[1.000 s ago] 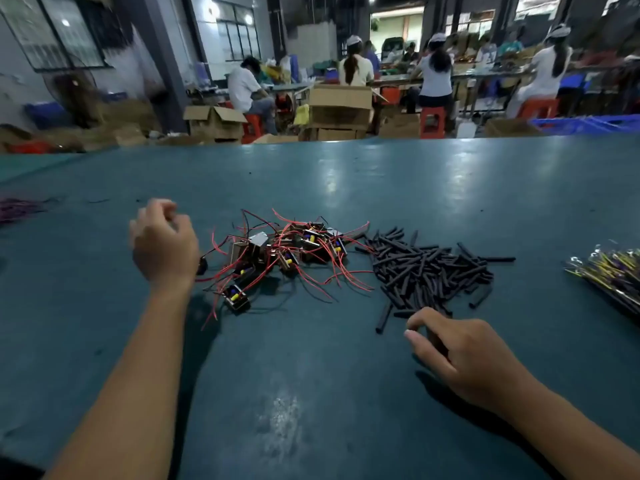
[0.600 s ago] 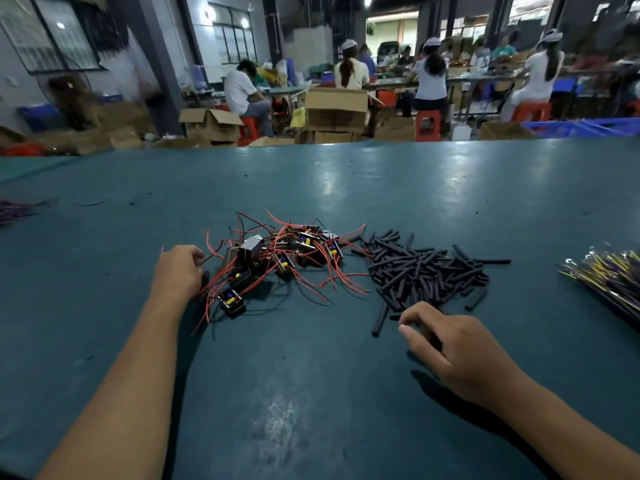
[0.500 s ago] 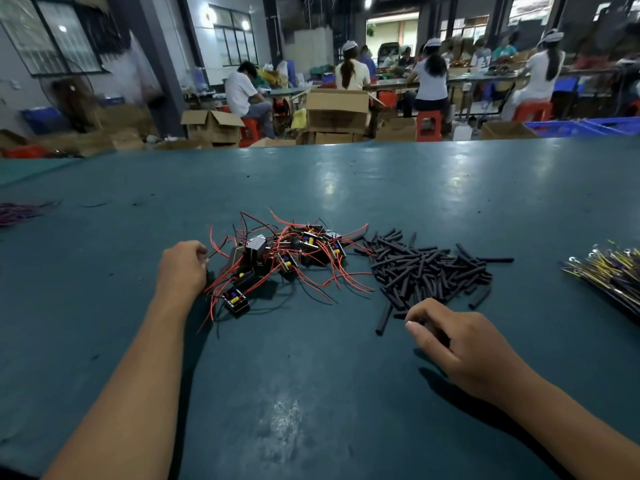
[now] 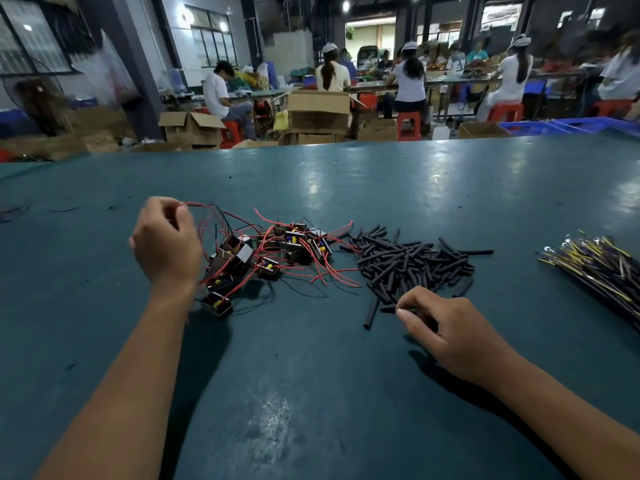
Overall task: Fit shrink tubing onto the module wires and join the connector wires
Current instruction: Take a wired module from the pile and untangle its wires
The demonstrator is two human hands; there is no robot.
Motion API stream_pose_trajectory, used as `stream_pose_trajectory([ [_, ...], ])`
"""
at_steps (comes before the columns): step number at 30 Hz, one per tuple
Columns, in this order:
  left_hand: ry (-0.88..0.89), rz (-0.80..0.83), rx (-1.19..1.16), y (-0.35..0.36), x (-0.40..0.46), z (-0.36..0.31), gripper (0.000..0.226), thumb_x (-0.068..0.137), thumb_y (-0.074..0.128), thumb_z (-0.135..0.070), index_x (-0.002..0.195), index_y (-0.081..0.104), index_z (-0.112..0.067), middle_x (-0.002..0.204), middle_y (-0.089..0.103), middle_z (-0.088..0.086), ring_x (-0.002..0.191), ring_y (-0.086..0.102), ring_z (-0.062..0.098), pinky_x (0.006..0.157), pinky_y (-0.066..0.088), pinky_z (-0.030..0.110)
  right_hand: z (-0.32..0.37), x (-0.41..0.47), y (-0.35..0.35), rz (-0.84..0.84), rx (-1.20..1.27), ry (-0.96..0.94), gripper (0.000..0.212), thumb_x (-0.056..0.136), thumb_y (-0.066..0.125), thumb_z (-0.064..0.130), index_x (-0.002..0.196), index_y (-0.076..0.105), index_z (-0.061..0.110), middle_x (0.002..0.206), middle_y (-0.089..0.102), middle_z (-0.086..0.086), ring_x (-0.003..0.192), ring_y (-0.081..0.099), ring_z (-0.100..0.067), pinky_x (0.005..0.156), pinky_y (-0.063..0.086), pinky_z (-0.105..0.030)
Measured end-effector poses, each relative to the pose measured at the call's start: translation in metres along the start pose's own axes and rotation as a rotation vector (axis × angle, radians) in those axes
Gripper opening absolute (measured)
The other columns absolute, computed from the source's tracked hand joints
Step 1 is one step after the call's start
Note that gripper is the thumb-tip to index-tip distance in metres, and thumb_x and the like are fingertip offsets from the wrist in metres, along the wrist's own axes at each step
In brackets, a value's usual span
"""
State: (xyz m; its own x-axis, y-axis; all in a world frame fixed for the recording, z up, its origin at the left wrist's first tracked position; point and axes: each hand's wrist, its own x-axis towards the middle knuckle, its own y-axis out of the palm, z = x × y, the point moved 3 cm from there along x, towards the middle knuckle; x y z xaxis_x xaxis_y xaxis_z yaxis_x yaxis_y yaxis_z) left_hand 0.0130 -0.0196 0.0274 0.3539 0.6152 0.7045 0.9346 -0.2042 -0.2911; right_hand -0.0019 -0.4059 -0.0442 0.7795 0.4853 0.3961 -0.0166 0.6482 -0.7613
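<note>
Left hand [image 4: 166, 245] has lifted from the module pile [image 4: 266, 252], fingers now pinching a red wire [image 4: 197, 204]. Right hand [image 4: 446, 327] stays at the tubing heap [image 4: 412, 263] near edge, fingers curled, pinch unclear. Fitting not yet begun.

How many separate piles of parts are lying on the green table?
3: the modules with red wires in the centre-left, black tubing pieces right of them, connector wires at the right edge, partly cropped.
</note>
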Motion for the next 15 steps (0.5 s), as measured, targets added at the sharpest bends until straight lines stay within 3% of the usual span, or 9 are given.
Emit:
stream_pose_trajectory([
  [4,0.199,0.181,-0.303,0.017,-0.036,-0.056,0.011,0.096,0.047,-0.031,0.097,0.053,-0.022,0.072,0.067,-0.004,0.071,0.067,0.029,0.072,0.054,0.048,-0.002,0.001,0.002,0.019,0.009,0.021,0.015,0.097,0.050,0.042,0.095,0.059,0.029,0.059,0.058,0.001,0.051,0.050,-0.017,0.053,0.042,-0.039],
  [8,0.332,0.418,-0.374,0.033,-0.067,-0.080,0.004,0.094,0.052,-0.028,0.092,0.053,-0.024,0.065,0.065,-0.003,0.061,0.063,0.024,0.062,0.051,0.046,-0.005,0.002,0.000,0.031,-0.004,0.037,0.014,0.097,0.051,0.040,0.098,0.059,0.029,0.061,0.061,0.001,0.052,0.052,-0.017,0.053,0.043,-0.038],
  [11,0.368,0.457,-0.454,0.030,-0.075,-0.085,0.004,0.097,0.051,-0.023,0.094,0.053,-0.023,0.061,0.058,-0.002,0.055,0.056,0.022,0.057,0.046,0.045,-0.004,0.001,-0.001,0.003,0.035,0.054,0.009,0.098,0.055,0.034,0.097,0.060,0.027,0.062,0.060,0.001,0.052,0.051,-0.015,0.054,0.044,-0.035],
  [15,0.310,0.461,-0.706,0.017,-0.070,-0.094,0.011,0.099,0.051,-0.015,0.095,0.055,-0.025,0.067,0.062,-0.002,0.052,0.049,0.016,0.050,0.040,0.033,0.012,0.009,-0.004,-0.120,0.207,0.097,0.004,0.096,0.062,0.025,0.098,0.061,0.027,0.068,0.061,0.003,0.058,0.054,-0.009,0.055,0.041,-0.019],
])
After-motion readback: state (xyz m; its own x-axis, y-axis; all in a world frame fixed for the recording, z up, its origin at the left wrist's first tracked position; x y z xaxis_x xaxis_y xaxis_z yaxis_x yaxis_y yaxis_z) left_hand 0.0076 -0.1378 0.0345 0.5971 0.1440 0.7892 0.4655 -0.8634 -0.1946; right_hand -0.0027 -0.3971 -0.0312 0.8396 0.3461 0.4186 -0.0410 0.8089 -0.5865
